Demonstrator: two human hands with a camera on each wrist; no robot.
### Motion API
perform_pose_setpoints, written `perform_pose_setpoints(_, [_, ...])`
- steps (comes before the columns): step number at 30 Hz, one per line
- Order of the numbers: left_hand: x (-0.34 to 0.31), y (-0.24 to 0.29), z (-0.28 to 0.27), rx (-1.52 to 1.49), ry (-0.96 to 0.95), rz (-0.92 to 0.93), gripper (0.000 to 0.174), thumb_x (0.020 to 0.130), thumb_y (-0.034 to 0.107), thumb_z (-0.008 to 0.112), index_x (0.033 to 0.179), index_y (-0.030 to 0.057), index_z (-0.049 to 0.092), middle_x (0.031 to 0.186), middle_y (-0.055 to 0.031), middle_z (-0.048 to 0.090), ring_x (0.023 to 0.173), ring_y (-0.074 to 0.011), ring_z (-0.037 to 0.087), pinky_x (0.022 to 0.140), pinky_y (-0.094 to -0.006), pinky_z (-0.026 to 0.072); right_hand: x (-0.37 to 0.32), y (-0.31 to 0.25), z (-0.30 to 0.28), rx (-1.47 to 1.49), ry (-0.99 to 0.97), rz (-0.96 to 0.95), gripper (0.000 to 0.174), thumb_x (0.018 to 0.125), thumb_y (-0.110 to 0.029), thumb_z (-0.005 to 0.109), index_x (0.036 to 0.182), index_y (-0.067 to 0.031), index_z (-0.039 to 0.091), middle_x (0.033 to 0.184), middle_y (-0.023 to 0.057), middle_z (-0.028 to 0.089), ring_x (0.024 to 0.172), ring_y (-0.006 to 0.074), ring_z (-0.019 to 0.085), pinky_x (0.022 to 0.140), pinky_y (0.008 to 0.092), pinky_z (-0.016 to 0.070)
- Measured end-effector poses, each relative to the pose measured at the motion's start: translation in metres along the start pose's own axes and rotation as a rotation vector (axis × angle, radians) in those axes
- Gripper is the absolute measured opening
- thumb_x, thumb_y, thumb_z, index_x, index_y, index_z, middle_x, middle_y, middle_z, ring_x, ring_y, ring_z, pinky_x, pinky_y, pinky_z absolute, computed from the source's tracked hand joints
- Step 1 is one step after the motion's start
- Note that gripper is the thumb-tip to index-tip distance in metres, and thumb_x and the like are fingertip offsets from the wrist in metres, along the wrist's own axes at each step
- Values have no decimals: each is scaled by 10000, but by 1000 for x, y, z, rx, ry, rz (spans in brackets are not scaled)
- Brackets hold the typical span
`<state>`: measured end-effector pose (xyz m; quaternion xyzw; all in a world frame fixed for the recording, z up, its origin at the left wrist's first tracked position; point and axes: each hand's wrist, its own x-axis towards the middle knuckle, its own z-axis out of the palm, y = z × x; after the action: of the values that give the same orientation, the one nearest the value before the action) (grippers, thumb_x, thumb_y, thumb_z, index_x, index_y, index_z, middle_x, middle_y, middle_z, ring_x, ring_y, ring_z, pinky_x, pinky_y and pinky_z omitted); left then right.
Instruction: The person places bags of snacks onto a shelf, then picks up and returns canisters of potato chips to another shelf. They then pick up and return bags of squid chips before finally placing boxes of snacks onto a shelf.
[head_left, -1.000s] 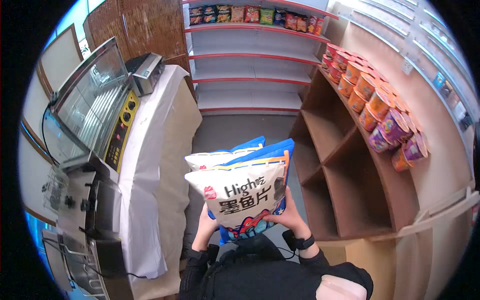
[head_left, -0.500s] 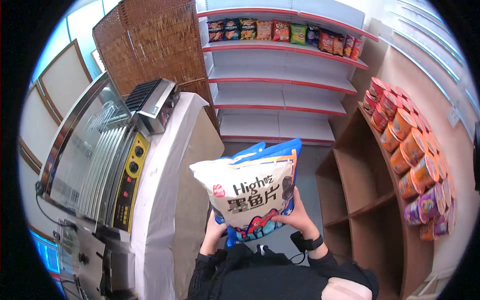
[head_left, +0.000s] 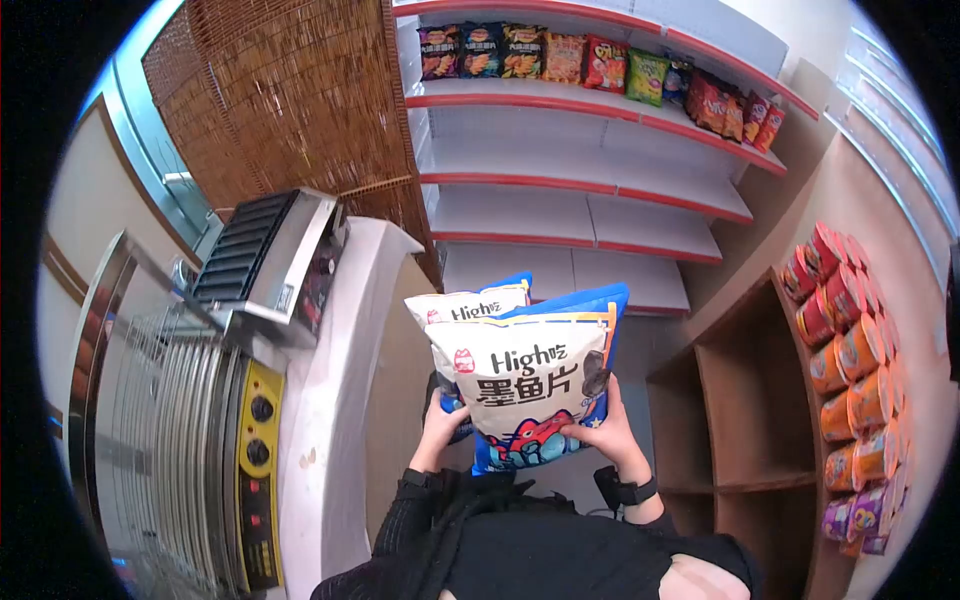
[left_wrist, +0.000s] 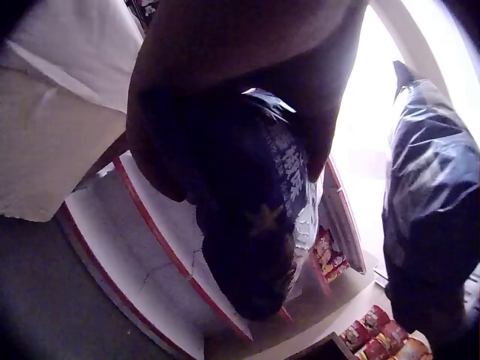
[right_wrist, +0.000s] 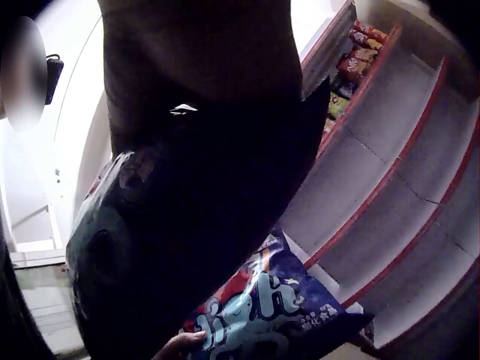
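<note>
In the head view two white-and-blue snack bags are held upright before the chest, one partly behind the other. My right hand [head_left: 612, 432] grips the front bag [head_left: 530, 385] by its lower right side, thumb across the printed face. At the lower left, my left hand [head_left: 440, 428] holds the rear bag [head_left: 470, 303], most of which is hidden. Dark in the left wrist view, the rear bag [left_wrist: 247, 232] hangs between thumb and fingers, with the front bag [left_wrist: 431, 176] off to the right. The right wrist view shows the left thumb [right_wrist: 180, 343] on the rear bag [right_wrist: 270, 319].
Ahead stands a white shelf unit [head_left: 520, 215] with red edges and a row of snack bags [head_left: 605, 63] on an upper shelf. Cup noodles [head_left: 865, 355] are stacked on a brown cubby [head_left: 755, 400] at right. A roller grill [head_left: 190, 450] lines the left counter.
The person has moved forward, so the shelf unit looks larger and the roller grill is closer. Both hands keep their bags, and the rear bag's lettering now shows above the front one.
</note>
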<state>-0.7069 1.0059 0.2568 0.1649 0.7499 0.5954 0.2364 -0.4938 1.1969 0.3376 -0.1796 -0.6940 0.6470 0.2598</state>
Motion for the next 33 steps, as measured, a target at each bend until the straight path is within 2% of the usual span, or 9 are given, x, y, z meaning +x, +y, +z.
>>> perform_pose_setpoints(3, [80, -18, 2, -123, 4, 78, 685, 648, 316, 751, 1170, -22, 464, 1086, -151, 584, 1004, -211, 558, 863, -319, 428, 45, 3, 5, -15, 31, -44, 1002, 538, -159, 847, 1336, -26, 257, 1175, 141, 536, 1088, 221, 518, 918, 349, 421])
perform_pose_setpoints(5, [135, -36, 1, -224, -107, -26, 678, 682, 298, 726, 1204, -37, 452, 1123, -157, 574, 1026, -214, 550, 873, -314, 424, 68, -6, 14, -41, 72, 25, 1015, 536, -160, 847, 1343, -31, 246, 1177, 142, 532, 1091, 224, 516, 918, 351, 421])
perform_pose_setpoints(9, [196, -6, 21, -215, -99, 143, 552, 728, 246, 695, 1162, -24, 487, 1097, -127, 591, 985, -188, 567, 832, -300, 447, 101, 10, 9, -39, 58, 57, 1030, 536, -157, 845, 1351, -19, 229, 1184, 148, 525, 1098, 224, 511, 924, 352, 417])
perform_pose_setpoints(15, [282, 44, 40, -561, -481, -111, 491, 748, 217, 678, 1143, -14, 501, 1064, -106, 604, 940, -174, 586, 808, -293, 459, 162, 35, -15, -85, 97, 113, 1059, 502, -181, 853, 1346, 10, 242, 1209, 170, 503, 1123, 237, 494, 939, 352, 405])
perform_pose_setpoints(19, [340, 108, 61, -413, -275, -59, 312, 839, 149, 580, 1121, 26, 529, 1046, -66, 615, 906, -165, 603, 788, -299, 494, 217, 45, -40, -87, 109, 90, 1028, 509, -194, 848, 1334, 7, 267, 1204, 177, 511, 1113, 249, 508, 931, 351, 412])
perform_pose_setpoints(21, [396, 120, 66, -448, -323, -6, 407, 752, 134, 668, 1111, 12, 518, 949, -60, 619, 793, -156, 620, 749, -290, 500, 244, 51, -55, -44, 97, 125, 1034, 502, -204, 855, 1332, 3, 274, 1200, 180, 517, 1108, 248, 514, 927, 354, 417])
perform_pose_setpoints(27, [508, 181, 82, -417, -239, -54, 387, 752, 123, 663, 1088, -7, 521, 967, -98, 622, 824, -192, 636, 730, -305, 526, 332, 65, -112, -206, 111, 105, 1055, 500, -242, 860, 1339, -5, 265, 1202, 196, 517, 1107, 275, 524, 924, 364, 424])
perform_pose_setpoints(31, [552, 174, 88, -394, -76, -78, 417, 714, 153, 701, 1067, 3, 539, 938, -91, 621, 813, -190, 634, 727, -295, 524, 355, 77, -135, -195, 115, 135, 1058, 506, -274, 862, 1338, -2, 267, 1190, 207, 530, 1105, 283, 531, 920, 365, 427])
perform_pose_setpoints(33, [590, 158, 75, -459, -144, -93, 375, 738, 166, 700, 1055, 33, 551, 915, -93, 635, 797, -189, 637, 711, -320, 536, 365, 88, -141, -187, 116, 167, 1061, 510, -291, 862, 1337, 1, 265, 1182, 210, 534, 1098, 288, 535, 914, 366, 432])
